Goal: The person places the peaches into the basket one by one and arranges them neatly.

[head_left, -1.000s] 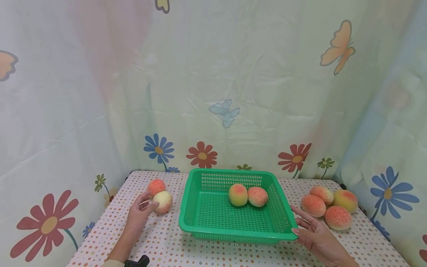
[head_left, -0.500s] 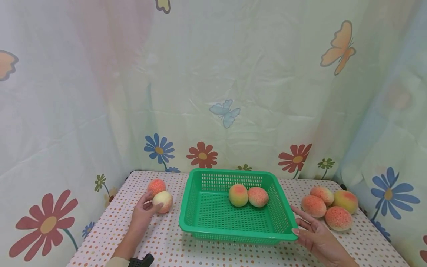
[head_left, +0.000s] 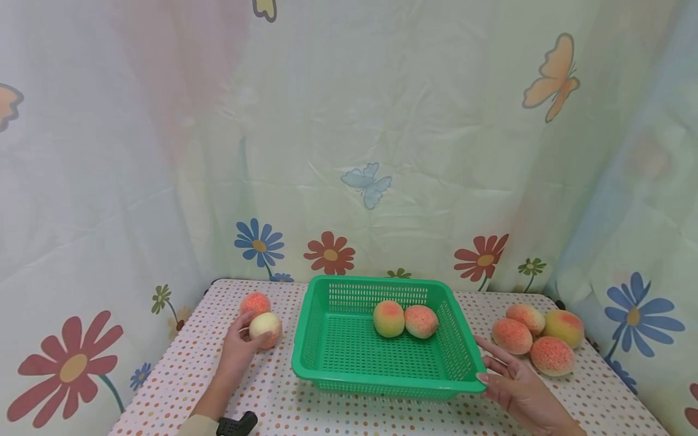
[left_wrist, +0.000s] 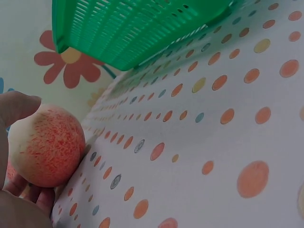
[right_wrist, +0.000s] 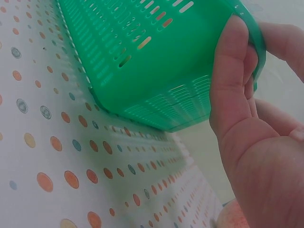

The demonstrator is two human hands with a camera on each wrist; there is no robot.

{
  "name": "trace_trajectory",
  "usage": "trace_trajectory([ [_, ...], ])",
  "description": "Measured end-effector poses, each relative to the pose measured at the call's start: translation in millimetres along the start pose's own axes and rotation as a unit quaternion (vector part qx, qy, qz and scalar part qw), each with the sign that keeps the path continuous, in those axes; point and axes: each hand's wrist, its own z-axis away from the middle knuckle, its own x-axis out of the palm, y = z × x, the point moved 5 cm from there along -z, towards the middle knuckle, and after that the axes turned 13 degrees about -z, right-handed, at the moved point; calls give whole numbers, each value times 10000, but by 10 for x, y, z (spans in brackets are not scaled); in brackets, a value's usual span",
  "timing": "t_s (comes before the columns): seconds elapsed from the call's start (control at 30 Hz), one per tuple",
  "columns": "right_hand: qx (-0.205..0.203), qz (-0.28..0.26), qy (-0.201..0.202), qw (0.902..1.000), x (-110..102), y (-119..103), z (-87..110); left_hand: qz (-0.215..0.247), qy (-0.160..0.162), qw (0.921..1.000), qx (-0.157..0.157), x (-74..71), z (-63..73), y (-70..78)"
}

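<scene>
On the left side of the table, my left hand (head_left: 237,348) has its thumb and fingers round a pale yellow peach (head_left: 264,325) with a red-speckled lower side. In the left wrist view the thumb lies over this peach and the fingertips reach under it, low by the cloth. A redder peach (head_left: 255,301) sits just behind it. My right hand (head_left: 518,387) pinches the front right corner of a green plastic basket (head_left: 376,383), thumb on the rim and fingers along the outer side. Inside the basket two peaches, one yellow-orange (head_left: 389,321) and one pink (head_left: 422,321), lie side by side.
Several more peaches (head_left: 552,356) are grouped on the table right of the basket, close beyond my right hand. A dotted cloth (head_left: 272,399) covers the table. Behind it hangs a curtain (head_left: 305,121) printed with flowers and butterflies.
My left hand has shifted slightly right and its fingers have come round the pale peach, which has turned a little. The right hand and the basket have stayed put.
</scene>
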Motion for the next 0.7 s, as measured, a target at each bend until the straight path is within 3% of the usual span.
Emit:
trace_trajectory([
  [0.7, -20, 126, 175, 9998, 13, -4, 9, -253, -1, 9996, 77, 60, 24, 41],
])
